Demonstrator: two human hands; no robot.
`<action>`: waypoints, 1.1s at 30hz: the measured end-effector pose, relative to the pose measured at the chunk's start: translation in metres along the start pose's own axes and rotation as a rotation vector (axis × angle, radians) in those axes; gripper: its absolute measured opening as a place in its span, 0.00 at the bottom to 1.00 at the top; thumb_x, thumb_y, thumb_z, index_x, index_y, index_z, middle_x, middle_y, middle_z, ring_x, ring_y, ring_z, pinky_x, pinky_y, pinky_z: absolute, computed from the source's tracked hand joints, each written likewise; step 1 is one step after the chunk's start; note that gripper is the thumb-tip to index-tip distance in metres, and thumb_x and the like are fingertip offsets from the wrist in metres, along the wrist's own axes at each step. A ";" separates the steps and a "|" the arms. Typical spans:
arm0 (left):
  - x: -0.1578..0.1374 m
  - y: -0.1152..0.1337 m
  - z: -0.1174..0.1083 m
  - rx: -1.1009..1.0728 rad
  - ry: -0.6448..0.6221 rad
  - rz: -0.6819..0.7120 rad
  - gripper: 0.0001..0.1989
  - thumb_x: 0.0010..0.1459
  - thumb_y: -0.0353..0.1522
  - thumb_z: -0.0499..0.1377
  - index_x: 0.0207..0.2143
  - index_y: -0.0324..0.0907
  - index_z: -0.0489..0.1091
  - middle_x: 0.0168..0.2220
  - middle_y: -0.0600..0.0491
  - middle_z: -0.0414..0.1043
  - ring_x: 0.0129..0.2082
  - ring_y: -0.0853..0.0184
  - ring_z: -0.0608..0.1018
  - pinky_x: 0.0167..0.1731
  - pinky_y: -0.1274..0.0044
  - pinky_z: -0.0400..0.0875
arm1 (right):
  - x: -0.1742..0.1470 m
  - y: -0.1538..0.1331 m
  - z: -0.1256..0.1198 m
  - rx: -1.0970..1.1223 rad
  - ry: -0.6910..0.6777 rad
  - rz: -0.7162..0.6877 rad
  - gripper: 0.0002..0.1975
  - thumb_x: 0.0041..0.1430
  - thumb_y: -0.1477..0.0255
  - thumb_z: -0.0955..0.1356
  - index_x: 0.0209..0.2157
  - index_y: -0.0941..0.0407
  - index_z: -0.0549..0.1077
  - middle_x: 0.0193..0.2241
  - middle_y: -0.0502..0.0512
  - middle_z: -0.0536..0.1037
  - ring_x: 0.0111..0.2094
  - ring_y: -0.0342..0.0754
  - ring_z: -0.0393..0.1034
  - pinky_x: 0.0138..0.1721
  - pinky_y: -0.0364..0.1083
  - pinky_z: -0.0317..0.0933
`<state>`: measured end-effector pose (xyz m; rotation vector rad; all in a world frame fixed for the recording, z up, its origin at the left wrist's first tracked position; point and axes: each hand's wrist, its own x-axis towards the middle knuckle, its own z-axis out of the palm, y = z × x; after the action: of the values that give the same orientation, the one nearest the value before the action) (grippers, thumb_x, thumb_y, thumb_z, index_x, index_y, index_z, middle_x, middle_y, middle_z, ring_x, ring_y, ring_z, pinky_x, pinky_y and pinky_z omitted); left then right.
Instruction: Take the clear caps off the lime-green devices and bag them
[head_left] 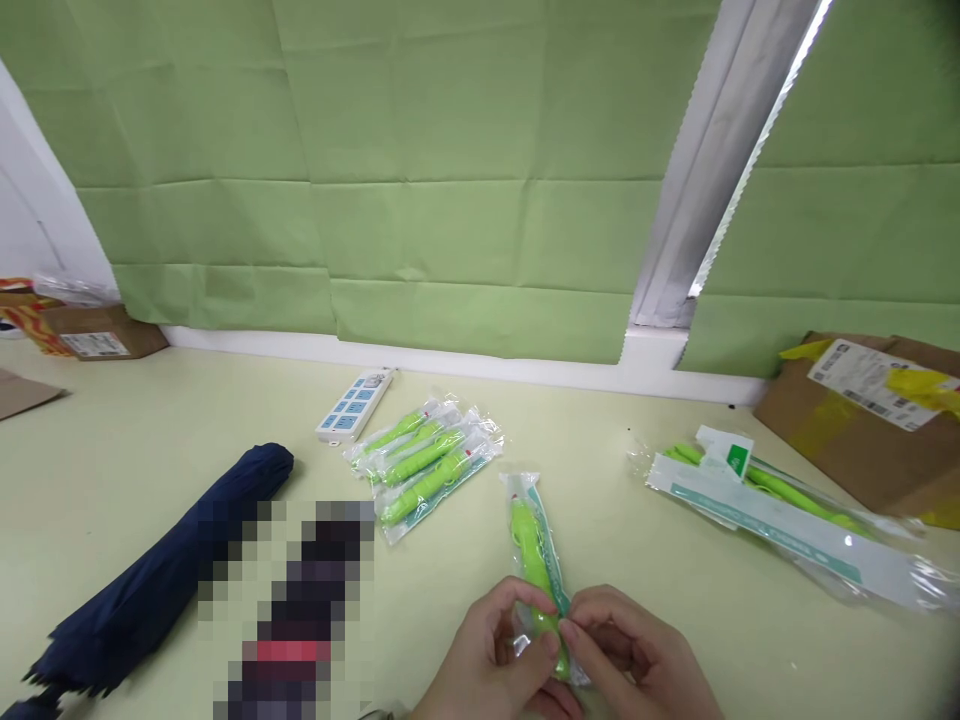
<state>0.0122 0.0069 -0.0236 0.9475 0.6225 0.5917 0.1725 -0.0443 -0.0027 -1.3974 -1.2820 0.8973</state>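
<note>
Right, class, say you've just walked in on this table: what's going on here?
A person has both hands on a green packet, a bright green item in clear wrapping: the fingers of the left hand and right hand pinch the near end of the green packet. Similar packets lie side by side farther back, near a white power strip. A folded umbrella lies to the left; more packaging lies to the right, by a cardboard box.
</note>
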 end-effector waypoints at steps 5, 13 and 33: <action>-0.002 0.003 0.001 0.006 0.010 -0.013 0.30 0.50 0.52 0.69 0.42 0.42 0.63 0.26 0.56 0.75 0.24 0.69 0.80 0.30 0.75 0.75 | 0.000 0.005 0.001 0.025 0.004 -0.001 0.15 0.59 0.59 0.71 0.26 0.55 0.74 0.25 0.48 0.73 0.25 0.44 0.69 0.26 0.41 0.64; -0.003 0.002 -0.001 -0.062 -0.020 -0.005 0.30 0.50 0.48 0.71 0.45 0.41 0.63 0.30 0.55 0.75 0.25 0.68 0.81 0.31 0.74 0.76 | 0.000 0.011 0.003 0.067 0.047 0.094 0.14 0.56 0.58 0.72 0.28 0.54 0.73 0.19 0.45 0.72 0.22 0.44 0.68 0.24 0.41 0.60; 0.000 0.008 -0.008 -0.244 0.144 -0.103 0.57 0.47 0.36 0.70 0.68 0.46 0.35 0.27 0.58 0.70 0.28 0.62 0.78 0.36 0.66 0.74 | -0.001 0.017 0.005 0.188 -0.043 -0.012 0.12 0.60 0.57 0.70 0.33 0.51 0.73 0.35 0.47 0.68 0.22 0.39 0.62 0.24 0.42 0.53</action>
<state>0.0049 0.0146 -0.0198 0.6443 0.7050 0.6319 0.1721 -0.0431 -0.0199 -1.2279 -1.2038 1.0170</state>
